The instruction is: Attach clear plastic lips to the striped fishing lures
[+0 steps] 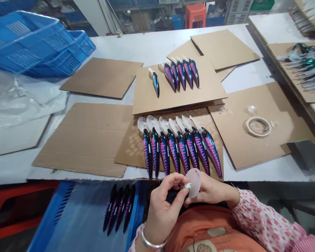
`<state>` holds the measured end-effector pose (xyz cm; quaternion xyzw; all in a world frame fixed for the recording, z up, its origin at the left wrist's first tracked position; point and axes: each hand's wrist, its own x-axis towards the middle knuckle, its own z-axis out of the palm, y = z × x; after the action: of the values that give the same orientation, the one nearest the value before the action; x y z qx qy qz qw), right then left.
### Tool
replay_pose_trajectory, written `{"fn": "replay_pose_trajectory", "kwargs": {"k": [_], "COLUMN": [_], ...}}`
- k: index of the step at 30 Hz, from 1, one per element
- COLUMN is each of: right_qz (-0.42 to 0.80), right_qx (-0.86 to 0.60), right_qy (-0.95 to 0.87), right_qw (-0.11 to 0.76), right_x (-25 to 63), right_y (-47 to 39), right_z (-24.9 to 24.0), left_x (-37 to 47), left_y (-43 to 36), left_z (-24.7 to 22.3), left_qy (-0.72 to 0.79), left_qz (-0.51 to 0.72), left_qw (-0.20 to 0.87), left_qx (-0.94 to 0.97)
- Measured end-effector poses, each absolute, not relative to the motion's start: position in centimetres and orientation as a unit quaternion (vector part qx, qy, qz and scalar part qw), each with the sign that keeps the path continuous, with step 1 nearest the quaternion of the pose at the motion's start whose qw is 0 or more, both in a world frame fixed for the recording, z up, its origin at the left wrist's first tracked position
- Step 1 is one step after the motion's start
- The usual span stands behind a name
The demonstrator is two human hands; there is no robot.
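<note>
My left hand [165,206], with a bracelet at the wrist, pinches a small whitish, crumpled piece [187,186] between thumb and forefinger. It touches a pale, translucent oval lip [195,182]. Behind that lip my right hand [210,189] is closed on the lure it belongs to; the lure's body is mostly hidden by my hands. Just beyond my hands, a row of several dark blue and pink striped lures [173,150] lies on cardboard, clear lips pointing away. Several smaller lures [182,75] lie on a raised cardboard sheet, one of them apart on the left.
Several lures without visible lips [119,208] lie in a blue crate [76,217] below the table edge. A tape roll [258,126] and dark block [306,155] are at right. Blue baskets [36,45] stand back left; green lures [309,66] lie far right.
</note>
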<state>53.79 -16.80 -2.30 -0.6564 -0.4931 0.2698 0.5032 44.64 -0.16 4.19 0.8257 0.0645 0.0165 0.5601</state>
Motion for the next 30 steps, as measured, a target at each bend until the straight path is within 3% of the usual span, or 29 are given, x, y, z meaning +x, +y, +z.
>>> {"fn": "replay_pose_trajectory", "kwargs": {"k": [12,17,30], "right_qz": [0.261,0.259,0.278], "right_qx": [-0.641,-0.645,-0.650], "right_qy": [-0.498,-0.488,-0.492], "right_qw": [0.523,0.527,0.509], "right_x": [53.7,53.8,54.1], "right_y": [-16.5,-16.7,-16.3], "right_z": [-2.4,-2.0,-1.5], "left_x": [44.8,44.6,44.4], "left_y": [-0.4,-0.6,-1.5], "left_z": [4.8,4.2,4.1], "left_qy": [0.107,0.141,-0.051], "left_qz": [-0.026,-0.018,0.226], "left_qw": [0.666,0.664,0.313], "left_qx": [0.738,0.734,0.921]}}
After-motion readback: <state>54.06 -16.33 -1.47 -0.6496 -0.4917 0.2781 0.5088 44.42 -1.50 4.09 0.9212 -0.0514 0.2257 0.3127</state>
